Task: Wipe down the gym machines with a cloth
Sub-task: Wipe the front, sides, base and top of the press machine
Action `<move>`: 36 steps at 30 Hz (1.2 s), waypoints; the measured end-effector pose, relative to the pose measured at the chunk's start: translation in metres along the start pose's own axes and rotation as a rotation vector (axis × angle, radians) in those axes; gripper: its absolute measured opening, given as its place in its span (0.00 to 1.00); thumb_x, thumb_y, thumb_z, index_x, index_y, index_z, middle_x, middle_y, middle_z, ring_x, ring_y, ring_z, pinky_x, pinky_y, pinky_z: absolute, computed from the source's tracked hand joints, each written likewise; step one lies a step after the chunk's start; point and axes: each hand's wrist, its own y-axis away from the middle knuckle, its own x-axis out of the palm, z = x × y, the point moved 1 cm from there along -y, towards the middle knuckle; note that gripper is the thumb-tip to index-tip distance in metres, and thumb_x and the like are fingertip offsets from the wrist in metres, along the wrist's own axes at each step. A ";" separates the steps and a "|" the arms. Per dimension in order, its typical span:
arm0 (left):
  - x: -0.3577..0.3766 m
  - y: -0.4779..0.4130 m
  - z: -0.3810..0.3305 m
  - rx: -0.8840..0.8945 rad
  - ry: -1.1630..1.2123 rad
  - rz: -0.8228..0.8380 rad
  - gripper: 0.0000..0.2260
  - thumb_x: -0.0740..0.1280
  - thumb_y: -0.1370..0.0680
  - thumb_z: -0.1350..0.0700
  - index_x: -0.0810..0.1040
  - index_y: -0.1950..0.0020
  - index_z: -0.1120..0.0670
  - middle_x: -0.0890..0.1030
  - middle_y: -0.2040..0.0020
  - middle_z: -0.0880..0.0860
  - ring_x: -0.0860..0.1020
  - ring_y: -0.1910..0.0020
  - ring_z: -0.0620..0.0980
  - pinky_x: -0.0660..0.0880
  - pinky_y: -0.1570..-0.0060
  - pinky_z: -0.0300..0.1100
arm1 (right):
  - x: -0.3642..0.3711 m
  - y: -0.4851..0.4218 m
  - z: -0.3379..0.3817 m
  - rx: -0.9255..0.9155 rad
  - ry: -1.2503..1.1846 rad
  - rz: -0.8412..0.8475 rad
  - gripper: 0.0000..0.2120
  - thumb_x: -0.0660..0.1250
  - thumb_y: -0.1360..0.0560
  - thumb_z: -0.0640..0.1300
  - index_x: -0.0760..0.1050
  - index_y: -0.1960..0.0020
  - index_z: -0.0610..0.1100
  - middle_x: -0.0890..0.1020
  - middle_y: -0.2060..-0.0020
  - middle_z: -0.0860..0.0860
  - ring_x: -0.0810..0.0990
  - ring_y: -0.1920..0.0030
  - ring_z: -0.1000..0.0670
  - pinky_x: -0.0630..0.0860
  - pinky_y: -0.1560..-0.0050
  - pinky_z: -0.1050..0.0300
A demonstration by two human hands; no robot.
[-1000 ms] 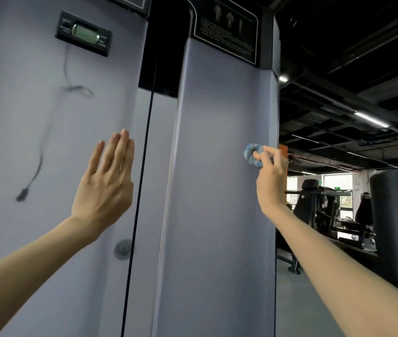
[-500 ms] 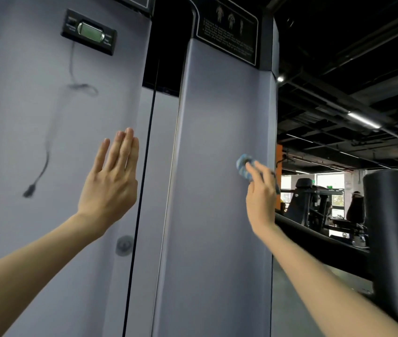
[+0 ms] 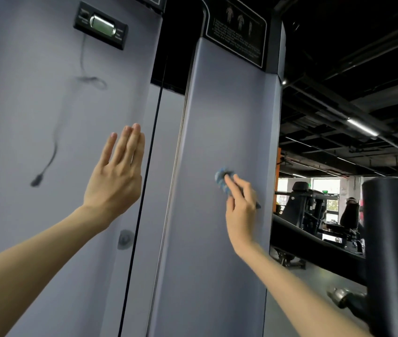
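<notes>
Head – R hand (image 3: 240, 210) grips 1 cloth (image 3: 221, 180) – 2 panels (image 3: 229, 105).

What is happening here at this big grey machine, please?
A person is wiping down a gym machine. The right hand holds a small blue cloth against the grey panel of the machine's right column, about halfway across it. The left hand is raised with straight fingers in front of the left panel, beside the black cable; whether it touches the panel cannot be told. A small display sits high on that left panel.
</notes>
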 end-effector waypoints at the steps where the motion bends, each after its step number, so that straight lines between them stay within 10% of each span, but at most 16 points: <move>1: 0.000 0.000 0.000 -0.001 0.002 -0.001 0.30 0.53 0.25 0.65 0.54 0.23 0.70 0.54 0.22 0.66 0.53 0.22 0.63 0.49 0.23 0.58 | -0.004 0.016 0.002 -0.055 -0.005 0.052 0.28 0.67 0.30 0.22 0.76 0.34 0.40 0.76 0.41 0.46 0.73 0.43 0.48 0.72 0.40 0.57; 5: 0.000 0.000 0.000 0.001 0.012 -0.017 0.30 0.54 0.26 0.65 0.54 0.23 0.69 0.55 0.22 0.66 0.53 0.22 0.62 0.50 0.23 0.58 | -0.015 0.002 0.001 -0.120 -0.005 0.158 0.29 0.68 0.33 0.20 0.78 0.35 0.40 0.78 0.44 0.44 0.73 0.47 0.50 0.72 0.45 0.64; 12: 0.000 0.000 0.000 -0.003 0.013 -0.017 0.30 0.53 0.26 0.66 0.54 0.23 0.69 0.55 0.22 0.66 0.53 0.22 0.63 0.48 0.23 0.57 | 0.008 -0.076 0.036 0.081 0.106 0.065 0.22 0.67 0.24 0.33 0.73 0.31 0.41 0.75 0.46 0.43 0.72 0.48 0.41 0.78 0.54 0.46; 20: 0.002 0.002 0.000 -0.002 0.030 -0.026 0.29 0.47 0.25 0.65 0.53 0.23 0.69 0.55 0.22 0.66 0.53 0.22 0.63 0.50 0.23 0.58 | 0.005 -0.016 0.038 -0.617 0.208 0.136 0.22 0.62 0.28 0.35 0.77 0.35 0.40 0.70 0.47 0.49 0.71 0.54 0.46 0.80 0.59 0.48; 24: 0.001 0.002 0.001 0.000 0.023 -0.014 0.29 0.47 0.25 0.65 0.53 0.23 0.69 0.55 0.22 0.66 0.53 0.22 0.63 0.49 0.23 0.58 | 0.014 -0.090 0.065 -0.552 0.303 0.113 0.29 0.76 0.37 0.31 0.79 0.37 0.43 0.78 0.51 0.44 0.77 0.59 0.42 0.75 0.69 0.52; 29: -0.002 0.002 0.000 0.003 0.004 0.006 0.29 0.49 0.25 0.65 0.53 0.23 0.69 0.54 0.22 0.66 0.53 0.22 0.63 0.50 0.23 0.58 | 0.020 -0.096 0.096 -0.355 0.283 0.271 0.31 0.65 0.32 0.24 0.73 0.31 0.42 0.74 0.43 0.40 0.75 0.51 0.38 0.70 0.66 0.52; 36: -0.001 0.002 0.000 -0.011 0.007 -0.018 0.29 0.47 0.24 0.64 0.53 0.23 0.69 0.55 0.22 0.66 0.53 0.22 0.62 0.49 0.23 0.57 | -0.005 0.000 0.057 -0.929 0.226 0.348 0.25 0.54 0.29 0.32 0.80 0.39 0.45 0.70 0.46 0.47 0.76 0.54 0.45 0.78 0.64 0.55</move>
